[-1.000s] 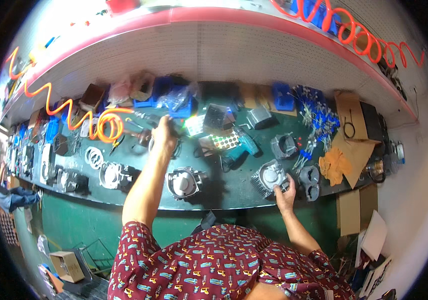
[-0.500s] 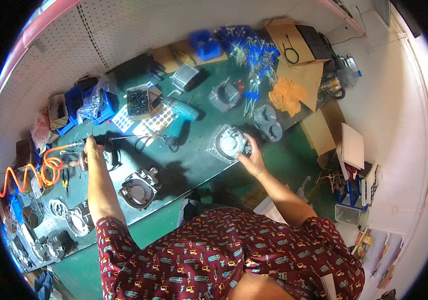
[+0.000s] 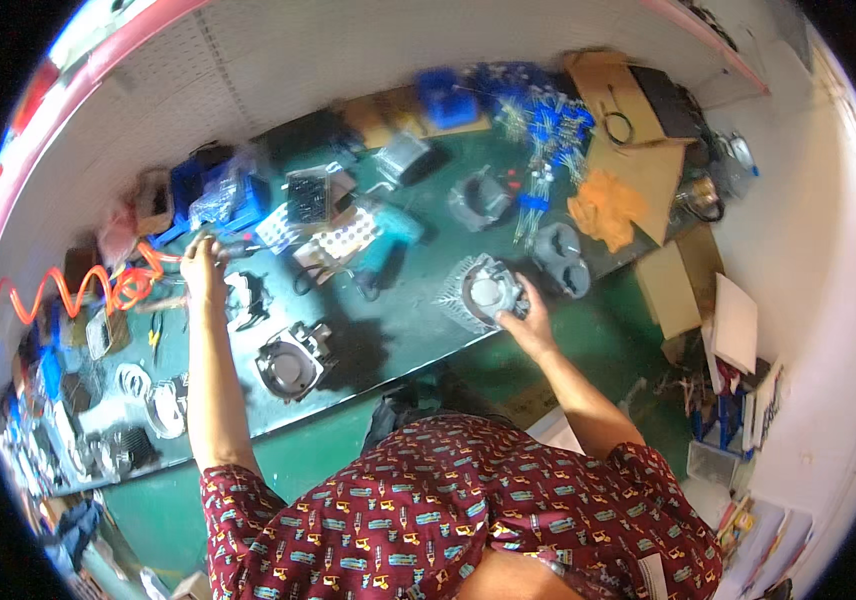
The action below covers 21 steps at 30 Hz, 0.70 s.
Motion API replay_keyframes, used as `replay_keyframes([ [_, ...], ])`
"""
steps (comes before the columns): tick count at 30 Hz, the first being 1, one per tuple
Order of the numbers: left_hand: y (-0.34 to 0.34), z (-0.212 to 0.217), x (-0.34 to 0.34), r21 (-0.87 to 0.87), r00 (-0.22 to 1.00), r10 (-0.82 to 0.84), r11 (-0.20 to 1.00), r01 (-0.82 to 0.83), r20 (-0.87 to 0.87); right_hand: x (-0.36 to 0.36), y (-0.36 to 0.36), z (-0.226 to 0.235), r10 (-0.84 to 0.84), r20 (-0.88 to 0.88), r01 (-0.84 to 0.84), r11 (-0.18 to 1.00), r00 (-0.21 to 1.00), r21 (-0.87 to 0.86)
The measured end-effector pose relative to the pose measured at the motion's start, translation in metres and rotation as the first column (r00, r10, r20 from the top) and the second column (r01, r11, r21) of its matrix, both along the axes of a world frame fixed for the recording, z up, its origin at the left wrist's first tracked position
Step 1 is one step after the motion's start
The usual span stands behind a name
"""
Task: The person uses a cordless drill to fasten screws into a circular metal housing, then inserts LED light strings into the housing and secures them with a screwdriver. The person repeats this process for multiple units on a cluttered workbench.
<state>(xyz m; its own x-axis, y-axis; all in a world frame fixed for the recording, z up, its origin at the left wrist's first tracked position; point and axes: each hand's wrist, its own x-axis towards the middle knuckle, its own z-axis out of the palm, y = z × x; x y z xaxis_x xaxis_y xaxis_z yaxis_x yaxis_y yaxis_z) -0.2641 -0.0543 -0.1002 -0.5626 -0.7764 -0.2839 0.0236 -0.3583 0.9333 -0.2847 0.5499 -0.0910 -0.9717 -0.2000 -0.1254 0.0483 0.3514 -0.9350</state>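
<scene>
My right hand (image 3: 531, 318) grips the near right rim of a grey finned metal casting (image 3: 488, 290), which is at the front edge of the green-topped bench. My left hand (image 3: 204, 268) reaches out over the bench's left part, its fingers closed around what looks like a dark air blow gun (image 3: 232, 246). Motion blur softens the gun, and the hand partly hides it. An orange coiled hose (image 3: 133, 285) runs up to that hand from the left. Between my arms lies another round metal housing (image 3: 293, 362), with a smaller dark-and-silver part (image 3: 246, 300) beyond it.
Behind sit a teal power drill (image 3: 388, 240), an open box of small dark parts (image 3: 309, 198) and blue bins (image 3: 233, 200). Grey castings (image 3: 560, 260), an orange cloth (image 3: 608, 210) and blue-tipped wires (image 3: 548, 140) lie rightward. More metal parts (image 3: 123, 450) crowd the near left.
My left hand has moved farther away from me over the bench, and the coiled hose has shifted with it. My right hand still grips the casting. The whole view has swung slightly.
</scene>
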Motion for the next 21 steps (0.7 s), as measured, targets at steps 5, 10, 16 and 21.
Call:
replay_keyframes([
  [5,0.035,0.048,0.101,-0.294,0.997,-0.062,0.955,0.044,-0.054,-0.006,-0.016,-0.013,0.180,0.017,-0.178,0.979,0.983,-0.097],
  [10,0.078,0.038,0.225,-0.496,0.905,0.288,0.862,-0.102,0.314,-0.027,-0.048,0.000,0.424,-0.060,-0.426,0.905,0.904,-0.016],
  [16,0.174,-0.025,0.324,-0.349,0.946,0.115,0.937,-0.002,0.305,-0.030,-0.056,-0.010,0.333,-0.213,-0.316,0.942,0.919,0.109],
  [21,0.242,-0.001,0.279,-0.482,0.927,-0.194,0.809,0.337,0.322,-0.019,-0.051,-0.019,0.167,-0.282,-0.143,0.984,0.945,0.104],
])
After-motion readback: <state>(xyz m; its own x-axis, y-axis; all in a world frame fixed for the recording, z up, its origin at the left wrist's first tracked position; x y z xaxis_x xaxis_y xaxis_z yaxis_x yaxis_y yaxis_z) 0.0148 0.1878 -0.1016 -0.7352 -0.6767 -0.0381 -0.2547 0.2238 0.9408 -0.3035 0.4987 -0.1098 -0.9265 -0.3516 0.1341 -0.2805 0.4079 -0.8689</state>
